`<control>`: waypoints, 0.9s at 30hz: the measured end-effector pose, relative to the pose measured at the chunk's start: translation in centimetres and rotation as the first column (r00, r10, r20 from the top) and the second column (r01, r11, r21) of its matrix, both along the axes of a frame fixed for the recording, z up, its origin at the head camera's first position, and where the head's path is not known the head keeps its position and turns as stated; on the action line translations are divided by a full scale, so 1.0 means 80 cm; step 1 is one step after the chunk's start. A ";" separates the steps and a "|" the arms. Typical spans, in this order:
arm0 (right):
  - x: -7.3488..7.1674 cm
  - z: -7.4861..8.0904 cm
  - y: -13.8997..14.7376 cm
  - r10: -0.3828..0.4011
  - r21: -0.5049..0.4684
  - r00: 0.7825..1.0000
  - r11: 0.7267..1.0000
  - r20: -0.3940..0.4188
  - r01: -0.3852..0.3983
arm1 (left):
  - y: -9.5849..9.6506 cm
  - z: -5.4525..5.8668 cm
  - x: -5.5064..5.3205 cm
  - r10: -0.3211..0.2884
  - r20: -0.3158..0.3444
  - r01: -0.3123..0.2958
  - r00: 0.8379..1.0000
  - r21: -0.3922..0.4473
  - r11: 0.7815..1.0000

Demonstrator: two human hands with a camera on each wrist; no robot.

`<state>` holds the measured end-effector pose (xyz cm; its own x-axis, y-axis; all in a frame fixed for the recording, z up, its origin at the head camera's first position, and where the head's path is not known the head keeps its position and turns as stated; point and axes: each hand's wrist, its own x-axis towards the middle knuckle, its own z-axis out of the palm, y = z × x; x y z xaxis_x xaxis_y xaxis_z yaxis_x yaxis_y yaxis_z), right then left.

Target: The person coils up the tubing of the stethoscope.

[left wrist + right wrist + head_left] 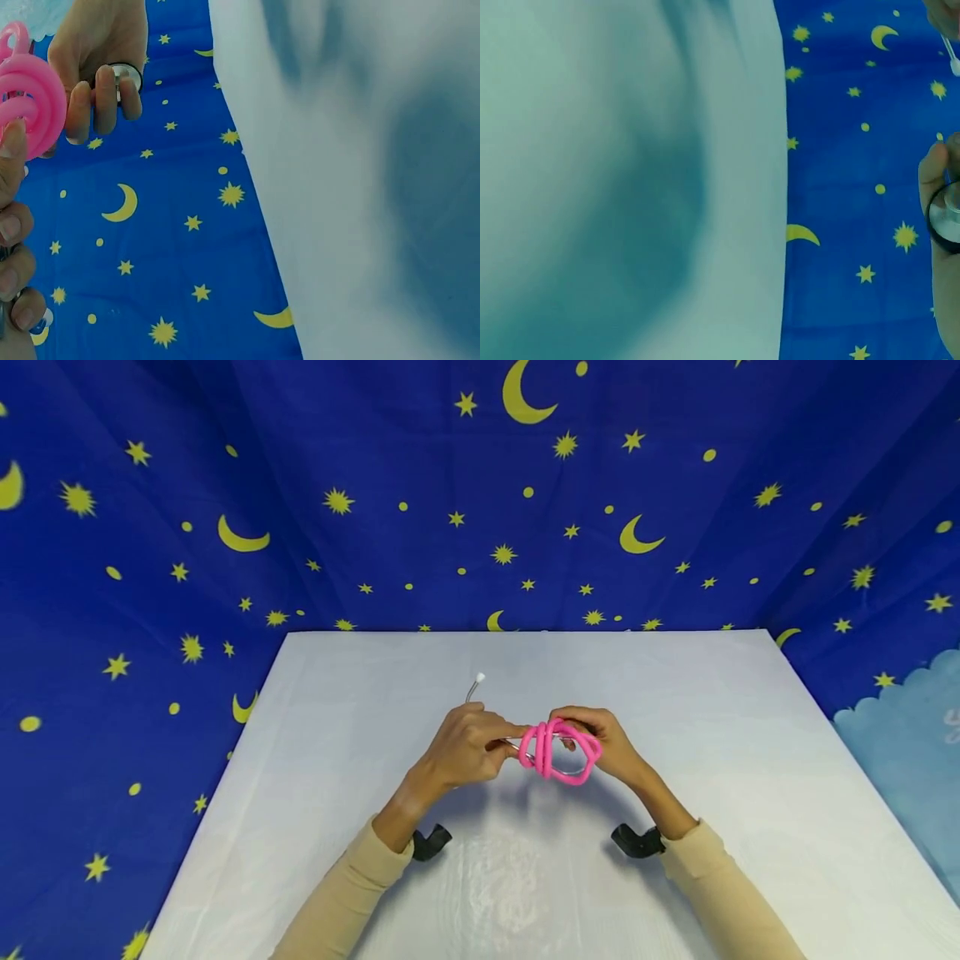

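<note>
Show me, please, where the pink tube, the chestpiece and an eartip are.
Pink tube (548,752): head view, on its wrapped coils.
Chestpiece (943,223): right wrist view, on the pale face inside its black rim.
Eartip (480,677): head view, on its white tip.

Deep blue fabric (427,452) rises behind the tabletop (750,760) and along both its sides, enclosing it like three walls. Soft vertical folds run down the cloth, and its yellow print scatters crescent moons (514,397), spiky stars (503,554) and small dots (709,455) across the blue. At the right, a pale blue patch (907,752) with a scalloped, cloud-like edge carries a faint whitish marking, cut off by the border of the head view. The tabletop is white and smooth, its far edge straight against the fabric. Light leaves a mottled glare (510,885) near the front; both wrist views show blurred bluish shadows (660,225) over the white surface.
</note>
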<state>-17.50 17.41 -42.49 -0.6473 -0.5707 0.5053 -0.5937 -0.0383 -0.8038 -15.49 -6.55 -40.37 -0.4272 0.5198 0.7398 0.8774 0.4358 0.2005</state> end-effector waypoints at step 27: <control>0.094 0.026 -0.075 -0.365 0.080 0.921 0.931 0.137 0.357 | 0.004 -0.004 -0.003 0.266 0.329 -0.349 0.906 0.227 0.909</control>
<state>-9.97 11.42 -40.40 -0.8790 -0.3071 0.3647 -0.4346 0.2014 -0.8778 -15.75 -6.26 -40.68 -0.7455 0.1219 0.6552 0.5947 0.5655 0.5714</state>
